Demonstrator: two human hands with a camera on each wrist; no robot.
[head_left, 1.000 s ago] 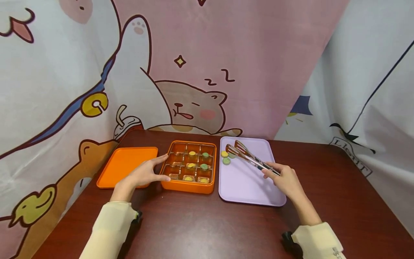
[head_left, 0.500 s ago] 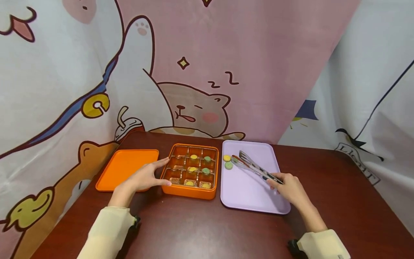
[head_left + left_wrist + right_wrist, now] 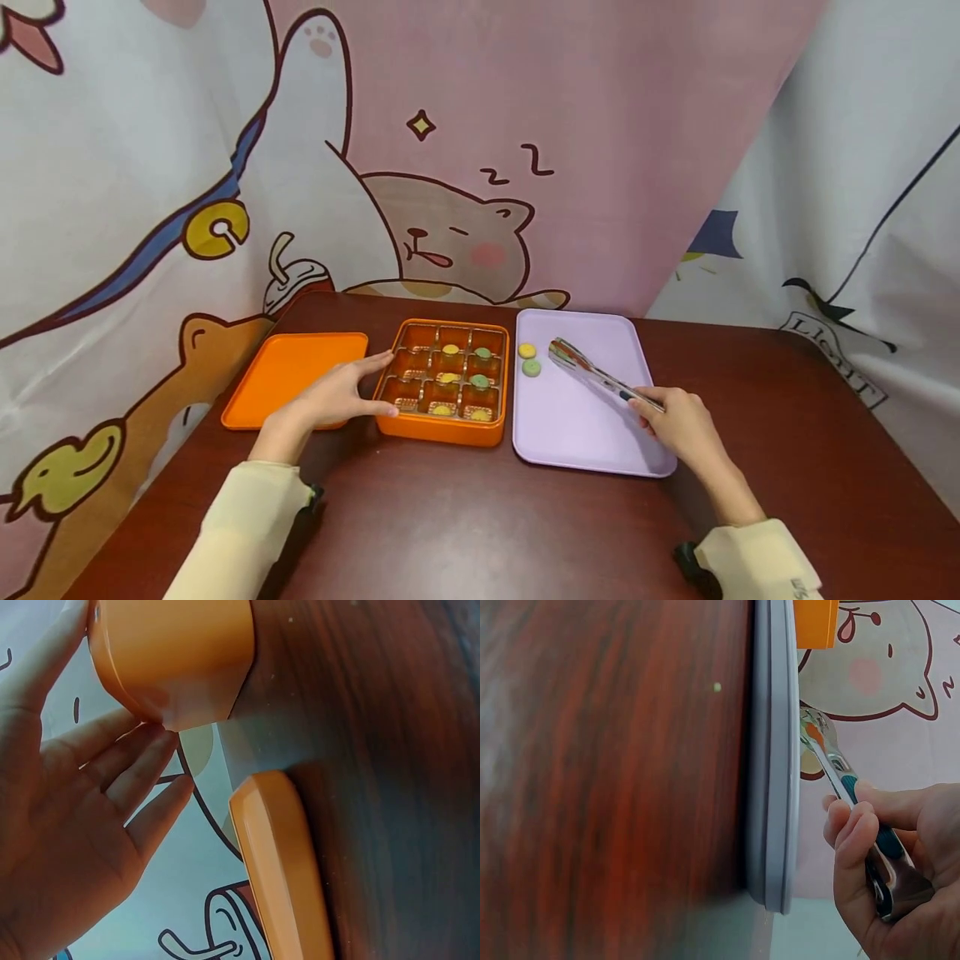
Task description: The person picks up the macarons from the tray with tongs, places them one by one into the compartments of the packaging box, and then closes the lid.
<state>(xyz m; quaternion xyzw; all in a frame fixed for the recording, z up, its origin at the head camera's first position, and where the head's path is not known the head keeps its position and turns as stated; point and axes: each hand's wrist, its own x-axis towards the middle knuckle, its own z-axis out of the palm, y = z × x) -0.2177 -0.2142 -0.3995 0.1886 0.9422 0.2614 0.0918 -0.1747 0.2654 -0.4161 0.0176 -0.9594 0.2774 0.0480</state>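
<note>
My right hand (image 3: 678, 421) grips metal tongs (image 3: 600, 377) over the lilac tray (image 3: 577, 433); their arms are close together, with a greenish patch between the heads. In the right wrist view the thumb and curled fingers wrap the tongs' dark green grips (image 3: 889, 841). Left of the tong heads lie a yellow cookie (image 3: 527, 351) and a green cookie (image 3: 531, 367), both small and round. My left hand (image 3: 337, 396) touches the left side of an orange box (image 3: 442, 430), thumb at its front corner, fingers nearly straight. Yellow and green cookies sit in the box's middle and right columns.
A flat orange lid (image 3: 288, 375) lies left of the box, under the left forearm's side. The dark wooden table (image 3: 480, 517) extends in front of everything. Behind it hangs a cartoon-printed cloth (image 3: 600, 167).
The tong arms, spread apart before, have come together, and their heads have shifted right from the cookies. A second green cookie no longer shows on the tray. The left hand stays at the box.
</note>
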